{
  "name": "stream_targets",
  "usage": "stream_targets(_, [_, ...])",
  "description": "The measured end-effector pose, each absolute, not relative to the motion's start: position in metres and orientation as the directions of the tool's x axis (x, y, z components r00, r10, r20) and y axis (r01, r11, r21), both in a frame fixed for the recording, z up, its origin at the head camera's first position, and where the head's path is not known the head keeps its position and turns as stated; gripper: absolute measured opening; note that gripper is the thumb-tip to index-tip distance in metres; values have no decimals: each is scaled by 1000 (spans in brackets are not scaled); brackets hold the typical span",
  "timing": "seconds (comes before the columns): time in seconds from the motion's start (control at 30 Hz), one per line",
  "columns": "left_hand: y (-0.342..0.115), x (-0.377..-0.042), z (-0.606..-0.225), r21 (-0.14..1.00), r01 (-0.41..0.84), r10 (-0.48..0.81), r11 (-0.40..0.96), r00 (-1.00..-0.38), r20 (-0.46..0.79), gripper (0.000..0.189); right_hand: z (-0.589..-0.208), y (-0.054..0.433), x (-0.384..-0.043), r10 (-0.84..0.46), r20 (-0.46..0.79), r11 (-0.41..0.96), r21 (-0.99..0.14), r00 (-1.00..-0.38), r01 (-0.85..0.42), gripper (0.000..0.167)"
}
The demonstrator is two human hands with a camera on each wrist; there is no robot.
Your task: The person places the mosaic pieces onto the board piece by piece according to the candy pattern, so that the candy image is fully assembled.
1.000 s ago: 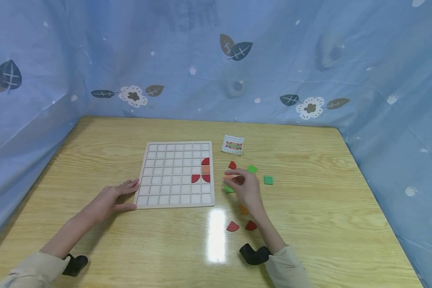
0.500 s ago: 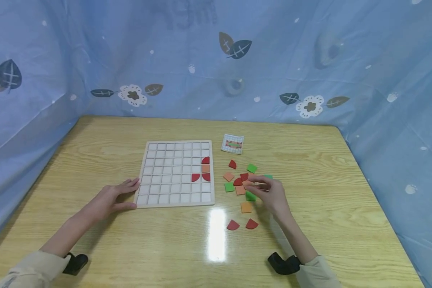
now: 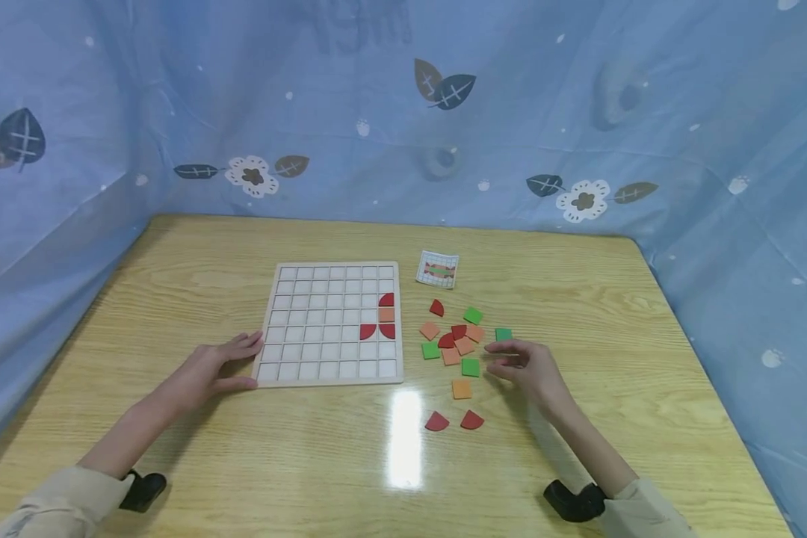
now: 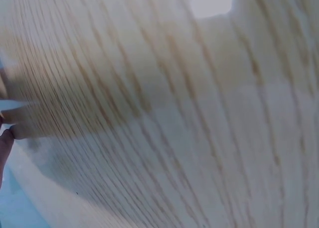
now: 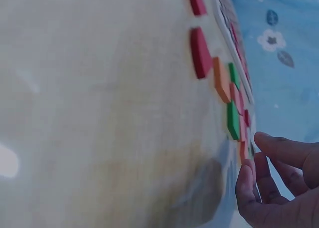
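My left hand lies at the left edge of a white gridded board, fingers and thumb touching its rim. On the board's right side sit three red quarter-circle tiles and an orange square tile. My right hand hovers just right of a loose cluster of tiles, thumb and fingers apart with nothing between them. Nearest to it are a green square tile and a darker green square tile. In the right wrist view, the same hand shows bent, parted fingers beside the tiles.
A small printed pattern card lies behind the tiles. Two red quarter-circle tiles lie nearer the front, below an orange tile. A blue patterned cloth hangs around the wooden table.
My right hand has moved rightward from over the tile cluster to its right side, uncovering the red, orange and green tiles. The left hand and the board's tiles stay as they were.
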State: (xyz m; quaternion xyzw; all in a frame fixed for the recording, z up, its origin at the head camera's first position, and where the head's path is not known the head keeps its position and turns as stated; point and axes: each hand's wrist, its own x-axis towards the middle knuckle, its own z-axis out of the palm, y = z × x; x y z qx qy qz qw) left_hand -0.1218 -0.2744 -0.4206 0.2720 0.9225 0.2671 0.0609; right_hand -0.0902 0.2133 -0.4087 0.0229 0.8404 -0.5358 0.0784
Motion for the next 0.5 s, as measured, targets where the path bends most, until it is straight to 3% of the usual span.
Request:
stream_targets(0.37, [-274,-122,-419,546,443,524,711,-852,9,68,-409,208,-54,-151,-235,432,-890,-960,149,28])
stream_targets(0.5, [-274,-122,-420,543,444,524,713,-852,8,68,-411,201,-41,-165,-214,498,-861,-963,106,27])
